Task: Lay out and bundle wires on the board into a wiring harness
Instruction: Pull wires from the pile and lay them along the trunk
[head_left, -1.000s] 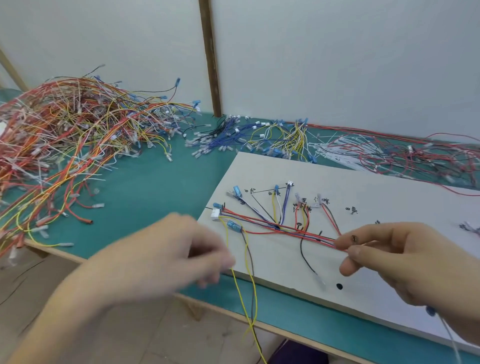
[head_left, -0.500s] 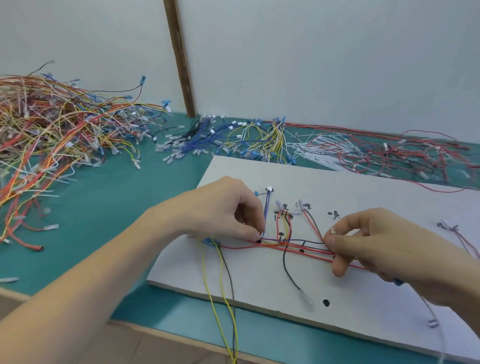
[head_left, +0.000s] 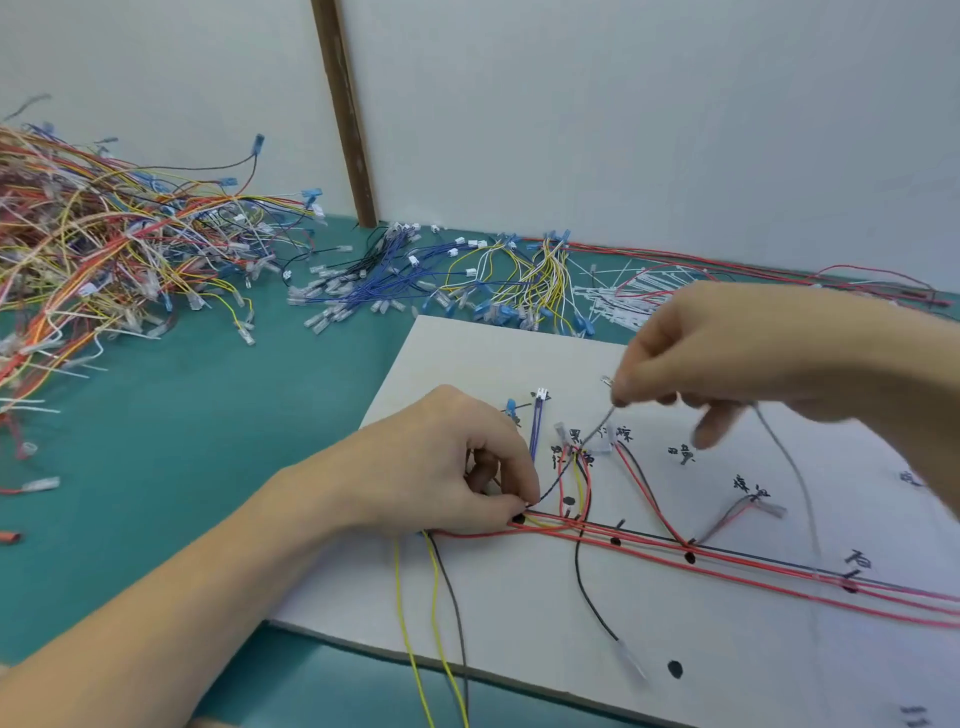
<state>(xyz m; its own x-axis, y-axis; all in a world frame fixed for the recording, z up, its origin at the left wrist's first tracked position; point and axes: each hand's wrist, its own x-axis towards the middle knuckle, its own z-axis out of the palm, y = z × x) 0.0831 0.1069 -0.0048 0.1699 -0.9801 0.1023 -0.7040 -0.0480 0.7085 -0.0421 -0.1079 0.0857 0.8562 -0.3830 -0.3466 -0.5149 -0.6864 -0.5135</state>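
Note:
A white board (head_left: 519, 613) with black handwritten marks lies on the green table. Red and black wires (head_left: 727, 564) run in a bundle along it toward the right. My left hand (head_left: 447, 467) presses its pinched fingertips on the left end of that bundle, at a black dot. My right hand (head_left: 717, 353) is raised above the board and pinches the terminal end of a thin black wire (head_left: 576, 457), which slants down to my left fingertips. A grey wire (head_left: 795, 478) hangs from under my right hand. Two yellow wires and a dark one (head_left: 431, 623) trail off the board's near edge.
A big tangle of red, orange and yellow wires (head_left: 104, 249) fills the table's left. Blue and yellow wires with connectors (head_left: 441, 280) and white cable ties (head_left: 618, 301) lie behind the board, long red wires (head_left: 779, 270) by the wall. A brown post (head_left: 343, 114) stands behind.
My right hand has lifted off the bundle and risen up and back, pulling the thin black wire's end upward. My left hand stays pinched at the bundle's left end.

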